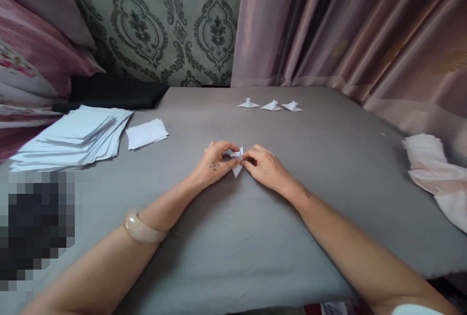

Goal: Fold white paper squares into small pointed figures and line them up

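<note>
Pinching folded paper between left hand and right hand.

The left hand and right hand partly hide the folded paper, pixelation blurs 1 dark shape, and the right edge crops white cloth.

The folded piece before me at twelve o'clock is thin matt paper, crisply creased. Toward one o'clock the three folded shapes are matt paper too, and at ten the sheet stack is smooth, shineless paper. My desk wears matt cloth, faintly rippled. My bangle looks hard, smooth and glossy. At one o'clock the curtain is cloth with a satiny sheen.
</note>
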A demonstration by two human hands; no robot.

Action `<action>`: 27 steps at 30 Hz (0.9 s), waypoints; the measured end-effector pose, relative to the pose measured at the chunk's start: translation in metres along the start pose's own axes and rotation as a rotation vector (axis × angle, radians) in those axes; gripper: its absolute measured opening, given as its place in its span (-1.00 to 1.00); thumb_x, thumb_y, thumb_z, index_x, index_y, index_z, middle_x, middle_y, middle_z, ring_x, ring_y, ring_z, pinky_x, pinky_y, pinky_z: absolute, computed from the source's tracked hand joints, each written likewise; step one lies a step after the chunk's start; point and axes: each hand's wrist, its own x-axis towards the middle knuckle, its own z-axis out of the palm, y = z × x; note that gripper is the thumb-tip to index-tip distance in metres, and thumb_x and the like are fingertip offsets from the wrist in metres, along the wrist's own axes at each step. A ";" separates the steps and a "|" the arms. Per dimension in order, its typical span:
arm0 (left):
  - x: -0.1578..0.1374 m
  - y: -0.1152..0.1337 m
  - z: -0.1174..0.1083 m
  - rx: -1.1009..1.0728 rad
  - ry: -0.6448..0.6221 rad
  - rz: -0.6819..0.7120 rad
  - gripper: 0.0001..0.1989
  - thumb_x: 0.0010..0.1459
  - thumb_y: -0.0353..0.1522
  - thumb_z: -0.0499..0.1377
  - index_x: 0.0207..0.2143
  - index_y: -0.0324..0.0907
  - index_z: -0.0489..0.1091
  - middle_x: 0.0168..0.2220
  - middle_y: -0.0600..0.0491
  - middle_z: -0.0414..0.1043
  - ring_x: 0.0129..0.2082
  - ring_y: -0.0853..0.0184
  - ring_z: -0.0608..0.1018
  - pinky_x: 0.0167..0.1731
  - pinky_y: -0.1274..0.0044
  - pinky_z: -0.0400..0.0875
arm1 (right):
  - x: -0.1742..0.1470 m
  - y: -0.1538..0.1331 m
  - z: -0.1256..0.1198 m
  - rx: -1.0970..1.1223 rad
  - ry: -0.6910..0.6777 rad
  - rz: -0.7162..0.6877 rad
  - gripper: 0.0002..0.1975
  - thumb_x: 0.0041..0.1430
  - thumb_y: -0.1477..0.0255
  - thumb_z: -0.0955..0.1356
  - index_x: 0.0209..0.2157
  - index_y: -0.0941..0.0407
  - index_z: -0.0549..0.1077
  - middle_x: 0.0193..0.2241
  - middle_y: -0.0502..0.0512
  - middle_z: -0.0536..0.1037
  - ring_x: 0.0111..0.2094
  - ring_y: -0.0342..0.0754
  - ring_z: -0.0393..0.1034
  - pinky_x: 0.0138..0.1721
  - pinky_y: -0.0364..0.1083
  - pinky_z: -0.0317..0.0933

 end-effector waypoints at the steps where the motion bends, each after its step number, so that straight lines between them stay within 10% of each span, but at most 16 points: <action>1: 0.001 -0.001 0.001 -0.005 0.005 -0.008 -0.84 0.09 -0.28 0.20 -0.26 -0.09 0.46 -0.23 0.05 0.50 -0.12 0.21 0.41 -0.07 0.36 0.27 | 0.000 0.000 0.000 -0.001 -0.002 0.004 -0.86 0.19 0.35 0.31 -0.35 0.06 0.49 -0.34 0.01 0.44 -0.37 -0.15 0.34 -0.29 -0.13 0.16; 27: 0.004 0.000 0.004 -0.018 0.044 0.019 -0.86 0.08 -0.29 0.19 -0.37 -0.16 0.49 -0.38 0.05 0.52 -0.34 0.33 0.50 -0.28 0.51 0.36 | 0.000 -0.015 -0.004 0.166 0.076 0.116 -0.88 0.04 0.44 0.29 -0.38 0.11 0.47 -0.44 0.03 0.54 -0.42 -0.12 0.38 -0.30 -0.11 0.23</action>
